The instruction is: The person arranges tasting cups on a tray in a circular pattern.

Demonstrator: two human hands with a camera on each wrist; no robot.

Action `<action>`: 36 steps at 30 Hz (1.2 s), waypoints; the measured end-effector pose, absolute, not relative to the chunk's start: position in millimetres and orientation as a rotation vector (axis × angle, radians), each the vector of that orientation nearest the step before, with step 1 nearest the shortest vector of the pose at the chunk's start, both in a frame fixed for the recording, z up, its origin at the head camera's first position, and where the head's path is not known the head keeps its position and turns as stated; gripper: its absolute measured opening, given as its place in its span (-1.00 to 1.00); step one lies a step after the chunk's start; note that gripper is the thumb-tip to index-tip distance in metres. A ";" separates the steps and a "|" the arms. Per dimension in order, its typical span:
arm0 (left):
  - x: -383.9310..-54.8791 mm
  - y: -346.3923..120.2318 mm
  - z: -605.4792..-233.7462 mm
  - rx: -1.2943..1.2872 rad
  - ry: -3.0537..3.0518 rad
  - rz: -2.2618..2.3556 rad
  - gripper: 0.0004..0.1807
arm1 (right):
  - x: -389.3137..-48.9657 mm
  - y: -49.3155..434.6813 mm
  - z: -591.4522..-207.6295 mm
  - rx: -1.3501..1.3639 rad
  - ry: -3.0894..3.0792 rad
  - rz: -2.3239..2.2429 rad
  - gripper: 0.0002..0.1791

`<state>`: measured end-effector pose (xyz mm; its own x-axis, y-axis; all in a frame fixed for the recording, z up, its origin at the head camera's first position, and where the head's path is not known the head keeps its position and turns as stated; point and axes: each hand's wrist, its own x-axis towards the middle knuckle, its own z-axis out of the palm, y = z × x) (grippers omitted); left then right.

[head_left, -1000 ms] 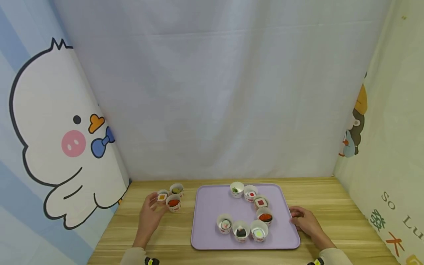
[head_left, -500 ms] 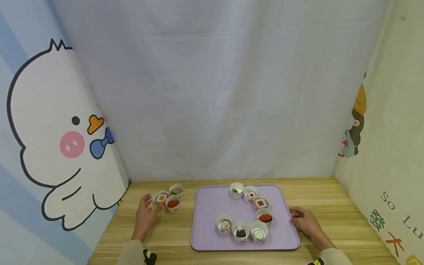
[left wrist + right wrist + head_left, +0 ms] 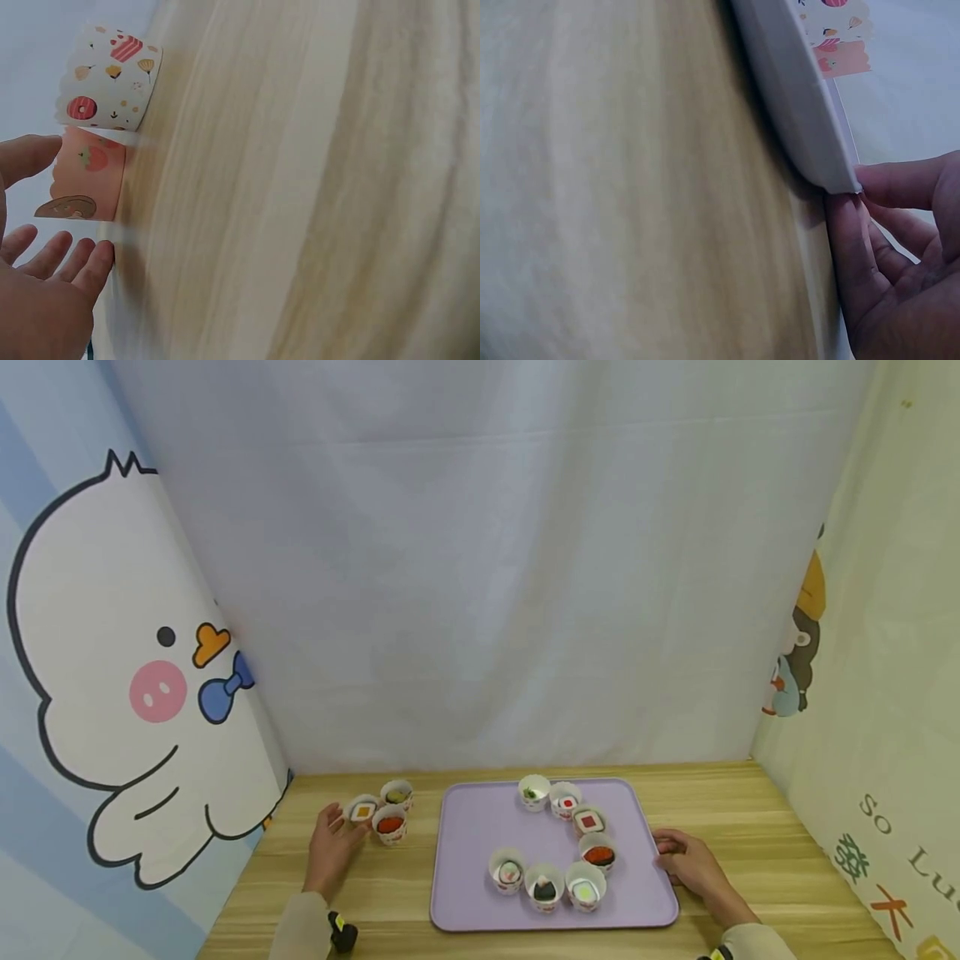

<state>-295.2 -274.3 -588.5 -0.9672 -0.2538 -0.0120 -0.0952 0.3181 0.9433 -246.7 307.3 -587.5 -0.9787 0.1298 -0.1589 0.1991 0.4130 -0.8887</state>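
My left hand (image 3: 333, 846) is beside a pink paper cup (image 3: 91, 169) holding a white square sushi piece with a yellow centre. In the left wrist view its thumb reaches over one side of the cup, and its straight fingers spread along the other. Two more paper cups touch or crowd this one: one with an orange-red roe sushi (image 3: 390, 824), one with a greenish filling (image 3: 397, 794). My right hand (image 3: 690, 858) pinches the right rim of a lilac tray (image 3: 465, 852), thumb on top and fingers below, as the right wrist view shows.
On the tray, several paper cups with toy-like sushi form a curve, from the cup with a green bit (image 3: 534, 792) round to the cup with a pink-white roll (image 3: 507, 872). The wooden table (image 3: 765, 835) meets a pale curtain (image 3: 487, 610) behind.
My left hand has loosened its hold on the pink cup and drawn slightly left, its fingers spreading. The right hand stays at the tray rim. The view has shifted slightly.
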 end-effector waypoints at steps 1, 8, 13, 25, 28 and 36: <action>-296.7 -274.2 -589.4 0.327 -2.431 -1.729 -0.09 | -246.6 307.1 -587.0 0.302 2.586 -1.640 -0.46; -306.5 -271.1 -590.4 0.291 -2.407 -1.714 -0.10 | -245.9 306.4 -584.8 0.302 2.594 -1.646 -0.45; -311.4 -268.1 -591.8 0.275 -2.435 -1.639 -0.11 | -246.2 306.9 -586.1 0.297 2.606 -1.638 -0.45; -316.3 -269.9 -595.5 0.280 -2.548 -1.564 -0.12 | -246.3 307.2 -587.5 0.318 2.604 -1.619 -0.44; -318.0 -270.5 -598.5 0.284 -2.557 -1.520 -0.16 | -246.2 307.1 -587.9 0.321 2.599 -1.630 -0.44; -319.9 -268.3 -600.1 0.313 -2.568 -1.460 -0.22 | -245.8 306.8 -587.2 0.317 2.603 -1.637 -0.45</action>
